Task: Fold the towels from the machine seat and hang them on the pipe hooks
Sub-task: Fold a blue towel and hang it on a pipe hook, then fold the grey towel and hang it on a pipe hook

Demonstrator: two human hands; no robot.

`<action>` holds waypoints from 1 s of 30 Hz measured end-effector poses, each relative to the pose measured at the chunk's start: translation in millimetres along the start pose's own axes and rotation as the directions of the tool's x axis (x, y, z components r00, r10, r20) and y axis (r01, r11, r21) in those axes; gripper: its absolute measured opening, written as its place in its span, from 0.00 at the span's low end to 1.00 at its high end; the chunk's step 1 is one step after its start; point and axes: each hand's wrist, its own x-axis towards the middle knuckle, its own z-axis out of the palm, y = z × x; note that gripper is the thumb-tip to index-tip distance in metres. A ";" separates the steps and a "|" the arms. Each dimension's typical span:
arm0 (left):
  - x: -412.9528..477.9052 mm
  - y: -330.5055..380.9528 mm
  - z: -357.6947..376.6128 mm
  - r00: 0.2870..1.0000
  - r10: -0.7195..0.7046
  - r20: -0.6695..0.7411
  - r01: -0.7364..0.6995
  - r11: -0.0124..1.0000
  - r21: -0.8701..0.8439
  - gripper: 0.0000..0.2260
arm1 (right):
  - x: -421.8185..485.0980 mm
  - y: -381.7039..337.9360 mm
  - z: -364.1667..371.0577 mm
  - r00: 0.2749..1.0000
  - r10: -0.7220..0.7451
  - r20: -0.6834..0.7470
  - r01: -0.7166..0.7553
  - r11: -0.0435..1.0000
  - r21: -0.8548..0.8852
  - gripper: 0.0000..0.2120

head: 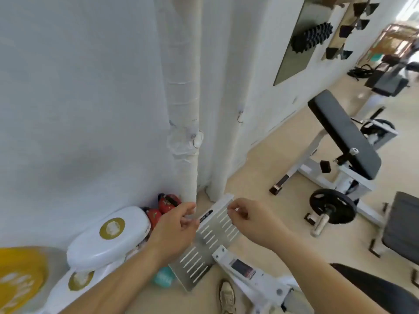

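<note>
While both arms reach forward over the slotted metal footplate (209, 241), the left hand (175, 225) and right hand (251, 219) hang near each other with fingers loosely curled, gripping nothing I can make out. No towel shows anywhere in view. Two hooks (196, 141) sit on the white wrapped pipes (183, 87) well above the hands, both bare.

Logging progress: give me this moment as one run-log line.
left hand: empty, curled | right hand: empty, pinched | towels: none visible | pipe hooks: bare
</note>
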 end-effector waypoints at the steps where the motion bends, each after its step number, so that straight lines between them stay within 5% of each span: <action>1: -16.1 -9.5 11.3 0.999 -0.013 0.036 0.013 1.000 -0.005 0.17 | -23.7 9.2 13.0 0.999 0.045 0.008 -0.045 0.999 0.003 0.09; 10: -150.8 -16.3 144.3 0.953 -0.007 0.303 0.004 1.000 0.011 0.18 | -217.7 115.1 42.2 0.962 0.257 -0.095 -0.268 0.952 -0.144 0.14; 19: -253.4 42.0 306.6 0.880 0.015 0.475 -0.072 0.992 0.101 0.22 | -396.1 260.3 20.9 0.898 0.411 -0.159 -0.418 0.908 -0.010 0.10; 30: -268.4 45.8 423.2 0.809 -0.087 0.582 -0.001 0.989 0.149 0.23 | -411.5 369.1 -8.7 0.794 0.577 -0.192 -0.559 0.817 0.142 0.08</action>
